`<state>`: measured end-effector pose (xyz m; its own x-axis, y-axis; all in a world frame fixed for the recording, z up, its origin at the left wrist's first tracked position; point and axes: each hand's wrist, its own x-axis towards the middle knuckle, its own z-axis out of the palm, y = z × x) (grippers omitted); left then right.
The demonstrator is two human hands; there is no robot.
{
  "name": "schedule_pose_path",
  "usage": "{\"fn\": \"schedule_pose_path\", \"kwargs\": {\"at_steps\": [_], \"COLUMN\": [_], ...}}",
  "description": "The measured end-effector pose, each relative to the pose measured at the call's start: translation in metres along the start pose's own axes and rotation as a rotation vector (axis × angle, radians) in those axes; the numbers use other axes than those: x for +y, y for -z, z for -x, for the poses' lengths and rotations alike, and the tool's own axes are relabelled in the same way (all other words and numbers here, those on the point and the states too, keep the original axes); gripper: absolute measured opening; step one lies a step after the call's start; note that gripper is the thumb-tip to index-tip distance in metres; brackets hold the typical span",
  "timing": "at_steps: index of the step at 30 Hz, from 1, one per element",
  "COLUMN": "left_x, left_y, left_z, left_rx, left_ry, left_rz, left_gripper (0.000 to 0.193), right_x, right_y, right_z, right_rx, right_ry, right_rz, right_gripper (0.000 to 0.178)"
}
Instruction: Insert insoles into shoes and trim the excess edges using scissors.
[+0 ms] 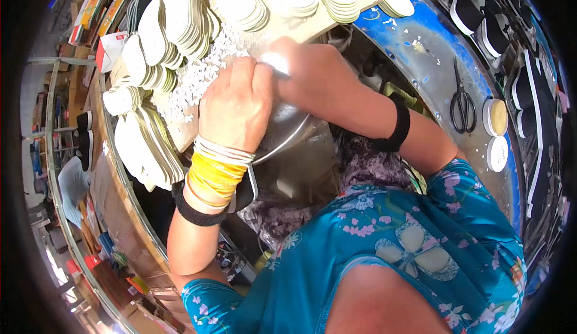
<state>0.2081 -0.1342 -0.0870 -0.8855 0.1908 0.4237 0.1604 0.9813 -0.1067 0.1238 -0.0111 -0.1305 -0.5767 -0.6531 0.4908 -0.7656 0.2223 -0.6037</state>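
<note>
My left hand (237, 102) and my right hand (315, 78) meet at the near edge of a pale board. The fingers of both are curled closed. Between them is a small glaring white patch (276, 62), too bright to make out. My right hand is slightly blurred. Beside my left hand lies a heap of small white scraps (204, 72). Around it stand several stacks of pale insoles (180, 18) with greenish edges, some to the left (144, 147). My left wrist carries yellow and white rubber bands (216, 174).
On the blue metal table at right (415, 45) lie black-handled scissors (463, 108), a round tin with yellowish contents (495, 117) and a white lid (497, 153). Black and white shoes (469, 9) line the far right. A metal rail and shelves run along the left.
</note>
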Motion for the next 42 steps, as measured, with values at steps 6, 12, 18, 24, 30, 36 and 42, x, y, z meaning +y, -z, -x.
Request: {"fn": "schedule_pose_path", "kwargs": {"at_steps": [6, 12, 18, 24, 30, 36, 42], "left_x": [-0.014, -0.072, -0.010, -0.002, -0.001, -0.009, -0.065], "left_y": [-0.004, -0.013, 0.000, 0.001, 0.000, -0.003, -0.012], "left_z": [-0.005, 0.001, -0.009, -0.011, -0.013, -0.020, -0.013], "left_rx": [0.052, 0.268, 0.075, 0.073, -0.069, -0.070, 0.157], "left_ry": [0.066, 0.601, 0.308, 0.142, 0.005, -0.046, 0.383], "left_rz": [0.262, 0.133, 0.584, 0.345, 0.075, 0.144, 0.140], "left_gripper": [0.012, 0.007, 0.009, 0.005, 0.006, 0.011, 0.008], "right_x": [-0.002, 0.003, 0.014, 0.014, 0.013, 0.015, 0.009], "right_y": [0.002, 0.015, 0.016, 0.011, 0.007, 0.007, 0.018], "right_z": [-0.003, 0.001, -0.005, -0.001, -0.004, -0.003, 0.005], "right_rx": [0.006, 0.111, 0.031, 0.047, 0.033, 0.005, 0.068], "right_ry": [-0.048, -0.150, -0.302, -0.158, -0.113, -0.113, -0.177], "right_rz": [0.009, -0.115, -0.250, -0.215, -0.110, -0.081, -0.250], "right_gripper": [0.025, 0.037, 0.034, 0.041, 0.034, 0.033, 0.035]}}
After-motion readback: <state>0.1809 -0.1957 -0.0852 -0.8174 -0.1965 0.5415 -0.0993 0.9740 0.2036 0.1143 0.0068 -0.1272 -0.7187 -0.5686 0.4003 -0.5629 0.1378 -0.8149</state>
